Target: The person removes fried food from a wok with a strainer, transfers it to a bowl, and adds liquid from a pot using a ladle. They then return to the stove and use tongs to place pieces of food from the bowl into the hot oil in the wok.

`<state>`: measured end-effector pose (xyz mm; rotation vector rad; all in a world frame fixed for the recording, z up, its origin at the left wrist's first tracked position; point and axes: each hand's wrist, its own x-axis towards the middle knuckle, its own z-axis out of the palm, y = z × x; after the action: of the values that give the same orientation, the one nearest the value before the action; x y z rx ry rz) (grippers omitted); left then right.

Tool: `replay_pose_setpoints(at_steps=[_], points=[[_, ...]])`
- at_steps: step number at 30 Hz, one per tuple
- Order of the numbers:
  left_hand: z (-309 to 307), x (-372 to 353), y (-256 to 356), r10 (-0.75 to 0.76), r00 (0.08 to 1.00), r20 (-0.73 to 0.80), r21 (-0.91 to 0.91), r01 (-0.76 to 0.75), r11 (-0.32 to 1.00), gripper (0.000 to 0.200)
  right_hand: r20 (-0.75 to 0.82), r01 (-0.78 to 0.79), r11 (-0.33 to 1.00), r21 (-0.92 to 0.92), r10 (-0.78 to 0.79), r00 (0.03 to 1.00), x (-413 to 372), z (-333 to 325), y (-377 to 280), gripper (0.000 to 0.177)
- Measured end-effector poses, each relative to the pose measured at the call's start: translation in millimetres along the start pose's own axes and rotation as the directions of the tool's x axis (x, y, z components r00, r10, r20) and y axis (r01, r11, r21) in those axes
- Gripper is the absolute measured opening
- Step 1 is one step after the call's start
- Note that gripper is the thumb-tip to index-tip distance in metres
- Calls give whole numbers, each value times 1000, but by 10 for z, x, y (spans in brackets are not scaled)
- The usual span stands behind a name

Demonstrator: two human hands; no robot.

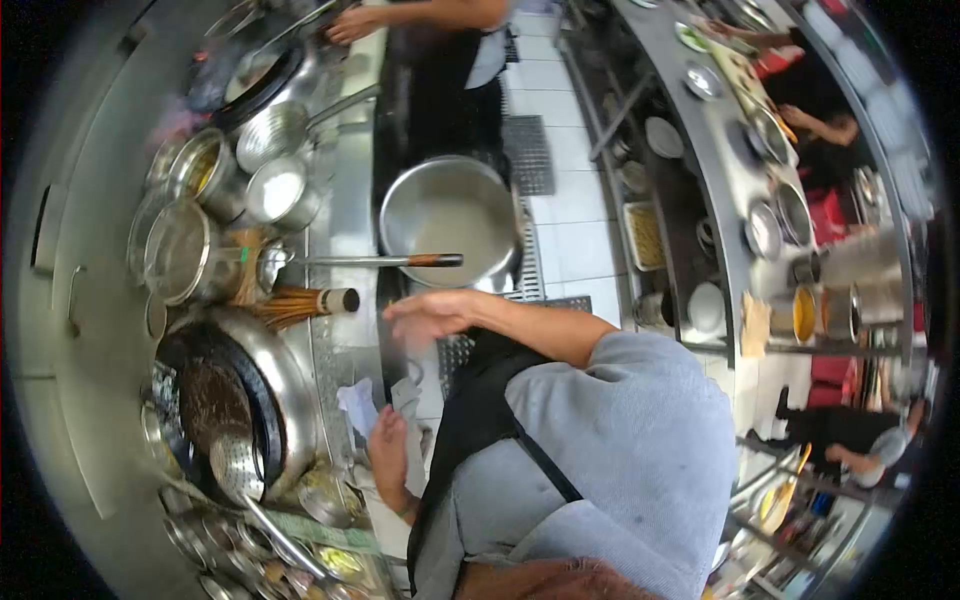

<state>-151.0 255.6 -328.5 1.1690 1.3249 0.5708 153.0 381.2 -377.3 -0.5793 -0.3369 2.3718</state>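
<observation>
My right hand (pixel 430 316) is held out over the counter edge, fingers stretched and slightly blurred, with nothing visible in it. Beyond its fingertips lies a bamboo wok brush (pixel 300 305), and a ladle (pixel 380 261) with a wooden-tipped handle points toward a large steel pot (pixel 392 215) of cloudy liquid. My left hand (pixel 388 450) is by the counter edge, its fingers extended and no object seen in it. Close to it is a crumpled white cloth (pixel 358 406). In front of me sits a dark wok (pixel 268 400), with a perforated skimmer (pixel 237 466) lying over its near rim.
Steel pots (pixel 208 175), a mesh strainer (pixel 180 250) and a white-filled container (pixel 282 190) crowd the stove. Bowls of ingredients (pixel 340 562) stand on my left. A co-worker (pixel 440 60) works on my right. Behind me is a steel shelf counter (pixel 715 190) with other people beyond.
</observation>
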Motion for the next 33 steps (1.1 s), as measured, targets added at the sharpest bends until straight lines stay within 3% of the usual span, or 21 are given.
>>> replay_pose_setpoints(at_steps=[2, 5, 9, 17, 21, 23, 24, 25, 26, 27, 28, 29, 30, 31, 32, 33], points=[[-46, 58, 386, 27, 995, 93, -367, 9, 930, 43, -65, 120, 992, 26, -118, 991, -282, 37, 25, 31], [-80, 238, 669, 170, 956, 237, -477, -38, 878, 44, -195, 214, 976, 41, -203, 960, -765, 59, 249, 30], [116, 434, 897, 177, 940, 293, -183, -127, 975, 42, -315, 293, 952, 87, -253, 915, -1288, 56, 588, 27], [695, 404, 845, 124, 885, 449, -193, -39, 980, 37, -547, 565, 816, 120, -420, 724, -1929, -439, 740, 23], [959, 357, 754, 42, 870, 492, -143, 33, 989, 37, -811, 798, 594, -101, -514, 279, -2649, -730, 527, 15], [1079, 348, 728, 33, 879, 475, -130, 33, 991, 37, -761, 861, 473, -189, -625, 176, -3293, -1572, 482, 13], [1147, 328, 745, 20, 888, 460, -125, 43, 991, 37, -790, 894, 329, -304, -612, -43, -3614, -1660, 363, 12], [1234, 317, 769, 4, 895, 446, -119, 55, 991, 37, -767, 931, 204, -302, -632, -110, -4031, -1847, 316, 11], [1331, 319, 798, -6, 907, 422, -124, 64, 990, 37, -787, 910, 113, -398, -553, -276, -4402, -2038, 234, 13], [1420, 321, 827, -18, 919, 394, -128, 75, 989, 37, -771, 894, 129, -429, -569, -288, -4921, -2398, 223, 16], [1509, 328, 858, -31, 932, 360, -136, 85, 987, 37, -708, 826, -57, -561, -484, -514, -5243, -2609, 185, 21], [1608, 340, 882, -24, 931, 365, -128, 76, 989, 37, -785, 873, -140, -467, -388, -482, -5673, -2896, 184, 31], [1716, 353, 906, -18, 936, 350, -132, 68, 989, 37, -806, 845, -220, -488, -259, -532, -6009, -3012, 180, 35], [1828, 341, 951, -10, 951, 310, -149, 59, 987, 37, -761, 777, -163, -607, -160, -628, -6300, -3203, 178, 43], [1941, 318, 990, -1, 950, 313, -166, 56, 984, 38, -452, 270, 443, -855, -382, -806, -6519, -3348, 265, 49], [2056, 319, 1019, -4, 940, 342, -171, 67, 983, 39, -63, -430, 736, -523, -536, -842, -6753, -3519, 368, 56]])
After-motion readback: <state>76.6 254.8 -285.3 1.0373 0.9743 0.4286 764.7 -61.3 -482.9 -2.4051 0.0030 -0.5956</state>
